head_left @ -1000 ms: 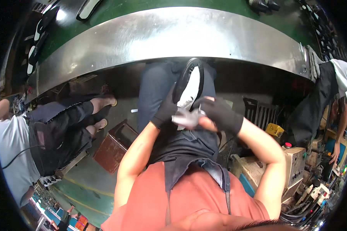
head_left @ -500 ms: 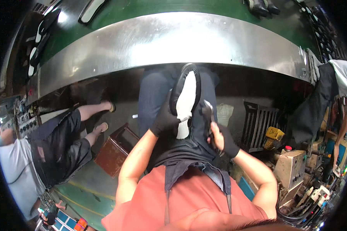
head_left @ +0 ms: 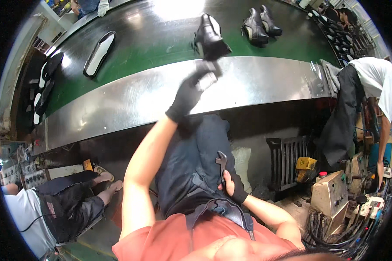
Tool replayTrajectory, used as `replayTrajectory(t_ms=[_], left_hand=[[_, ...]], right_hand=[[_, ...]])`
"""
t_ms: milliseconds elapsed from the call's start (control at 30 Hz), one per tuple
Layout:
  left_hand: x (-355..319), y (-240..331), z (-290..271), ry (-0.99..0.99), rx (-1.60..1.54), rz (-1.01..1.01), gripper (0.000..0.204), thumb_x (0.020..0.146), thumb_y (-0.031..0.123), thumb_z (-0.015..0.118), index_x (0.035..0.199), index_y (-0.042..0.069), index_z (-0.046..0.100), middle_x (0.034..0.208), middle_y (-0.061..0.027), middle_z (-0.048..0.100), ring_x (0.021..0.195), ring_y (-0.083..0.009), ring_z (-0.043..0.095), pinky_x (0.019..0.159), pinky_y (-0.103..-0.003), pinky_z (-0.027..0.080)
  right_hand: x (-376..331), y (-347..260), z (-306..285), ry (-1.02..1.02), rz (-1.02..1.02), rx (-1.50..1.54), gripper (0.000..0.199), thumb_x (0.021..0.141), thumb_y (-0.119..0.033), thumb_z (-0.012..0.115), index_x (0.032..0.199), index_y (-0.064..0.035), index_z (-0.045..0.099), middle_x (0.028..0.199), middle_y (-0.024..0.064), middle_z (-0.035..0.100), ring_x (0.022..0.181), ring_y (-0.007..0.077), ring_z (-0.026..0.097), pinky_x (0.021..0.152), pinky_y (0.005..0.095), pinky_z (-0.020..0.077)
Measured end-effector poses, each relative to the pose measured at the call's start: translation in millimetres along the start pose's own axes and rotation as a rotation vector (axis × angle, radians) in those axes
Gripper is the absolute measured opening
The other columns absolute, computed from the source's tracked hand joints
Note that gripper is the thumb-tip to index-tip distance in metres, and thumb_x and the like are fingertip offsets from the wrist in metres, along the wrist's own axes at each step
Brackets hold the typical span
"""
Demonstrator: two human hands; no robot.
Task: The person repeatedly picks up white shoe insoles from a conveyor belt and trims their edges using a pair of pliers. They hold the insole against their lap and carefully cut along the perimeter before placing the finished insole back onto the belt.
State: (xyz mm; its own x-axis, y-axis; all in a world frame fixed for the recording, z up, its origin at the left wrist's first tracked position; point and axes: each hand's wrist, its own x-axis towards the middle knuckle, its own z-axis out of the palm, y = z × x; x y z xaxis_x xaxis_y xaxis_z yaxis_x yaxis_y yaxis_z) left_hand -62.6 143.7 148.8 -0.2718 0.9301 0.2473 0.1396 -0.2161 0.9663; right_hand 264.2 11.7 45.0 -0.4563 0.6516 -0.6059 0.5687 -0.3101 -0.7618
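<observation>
My left hand point(head_left: 189, 92), in a black glove, reaches over the metal edge toward the green belt. Motion smears its fingers, and a white wrapped band point(head_left: 206, 81) shows at them. Just past the fingertips is a black shoe point(head_left: 210, 39) at the belt, with a pale patch along its upper side. Whether the fingers touch it I cannot tell. Above my lap my right hand point(head_left: 233, 186), in a black glove with bare fingertips showing, is closed around what look like dark metal pincers point(head_left: 222, 162), their hooked head pointing away from me.
A metal ledge point(head_left: 130, 98) borders the green belt point(head_left: 161, 50). Two black shoes point(head_left: 259, 27) stand far right; a white-soled shoe piece point(head_left: 99, 54) lies left. One co-worker sits at the left point(head_left: 52, 209), another leans in at right point(head_left: 374, 82) beside a machine box point(head_left: 329, 191).
My left hand has moved from my lap forward over the ledge, and the white-soled shoe it held is off my lap. The right hand keeps the pincers, now slightly nearer me. The view has tilted up.
</observation>
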Motion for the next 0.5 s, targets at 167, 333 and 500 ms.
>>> replayTrajectory(t_ms=[167, 333, 500], left_hand=[[-108, 6, -1, -0.595, 0.214, -0.279, 0.045, 0.084, 0.024, 0.073, 0.122, 0.003, 0.06, 0.113, -0.0126, 0.067, 0.106, -0.0189, 0.062, 0.094, -0.033, 0.047], [-138, -11, -77, -0.217, -0.111, -0.504, 0.043, 0.085, 0.013, 0.071, 0.125, 0.002, 0.057, 0.117, -0.0069, 0.063, 0.104, -0.0146, 0.06, 0.09, -0.029, 0.049], [-102, -16, -173, 0.157, 0.134, -0.406, 0.04, 0.087, 0.014, 0.067, 0.123, -0.001, 0.058, 0.116, -0.01, 0.065, 0.107, -0.017, 0.06, 0.095, -0.032, 0.046]], right_hand=[[-2, -5, -5, -0.025, 0.017, 0.009, 0.059, 0.101, -0.048, 0.035, 0.074, -0.0024, 0.062, 0.058, 0.0083, 0.063, 0.054, 0.0165, 0.061, 0.056, 0.0307, 0.0466], [-7, -6, -8, -0.036, 0.044, 0.017, 0.054, 0.101, -0.045, 0.036, 0.075, -0.0029, 0.058, 0.06, 0.0066, 0.059, 0.054, 0.0165, 0.064, 0.052, 0.0305, 0.0468], [1, -15, -11, -0.14, 0.009, 0.006, 0.049, 0.1, -0.044, 0.039, 0.08, -0.0042, 0.059, 0.062, 0.0037, 0.058, 0.055, 0.0159, 0.064, 0.051, 0.0302, 0.0473]])
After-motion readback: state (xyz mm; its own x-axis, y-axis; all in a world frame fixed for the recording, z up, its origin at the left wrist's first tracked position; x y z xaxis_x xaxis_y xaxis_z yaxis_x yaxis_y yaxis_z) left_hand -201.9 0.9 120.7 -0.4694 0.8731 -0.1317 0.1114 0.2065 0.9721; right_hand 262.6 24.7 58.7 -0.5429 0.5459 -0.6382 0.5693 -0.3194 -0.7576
